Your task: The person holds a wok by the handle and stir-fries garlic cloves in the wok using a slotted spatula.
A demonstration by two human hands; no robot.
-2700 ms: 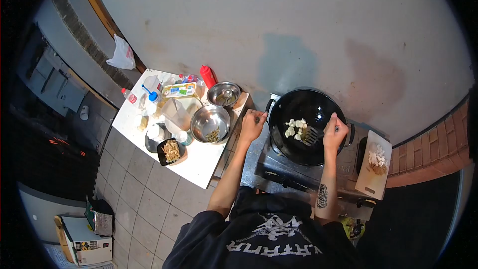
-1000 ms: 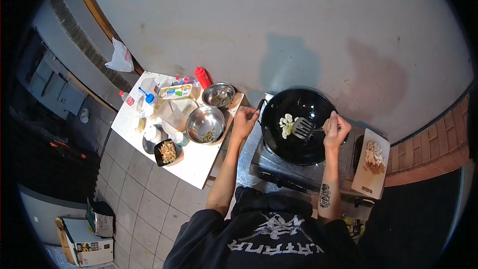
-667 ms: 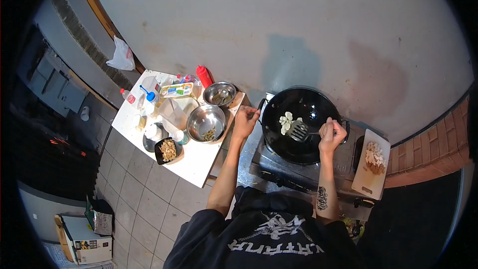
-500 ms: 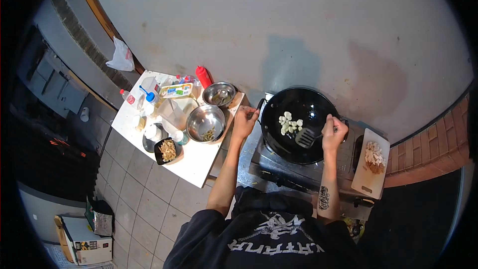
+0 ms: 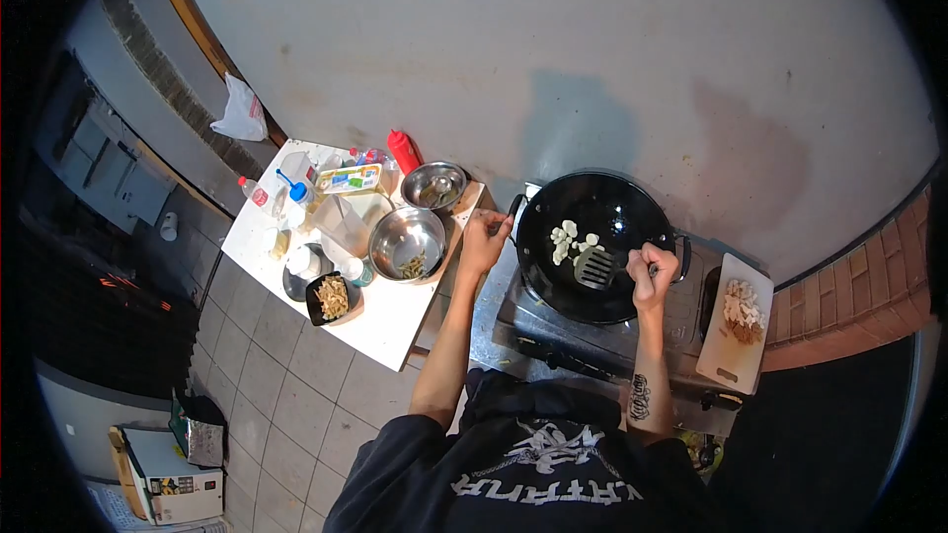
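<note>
A black wok (image 5: 632,217) stands on the metal stove (image 5: 499,321). My left hand (image 5: 484,240) grips the wok's left handle (image 5: 516,205) with closed fingers. Over the wok's right side, my right hand (image 5: 652,273) is closed round the handle of a slotted spatula (image 5: 594,268). The spatula's head rests low inside the wok, touching or very near some pale white pieces of food (image 5: 564,235), which lie in a small cluster left of the wok's middle.
Right of the stove, a cutting board (image 5: 729,355) holds chopped white and brown food. On the white table (image 5: 385,334) at left are a large steel bowl (image 5: 400,230), a smaller steel bowl (image 5: 427,173), a black bowl of food (image 5: 333,298), a red bottle (image 5: 403,151) and several containers.
The wok and my left hand have shifted slightly left since the earliest frame. My right hand has moved the spatula about in the wok, and the white pieces have shifted left and spread differently.
</note>
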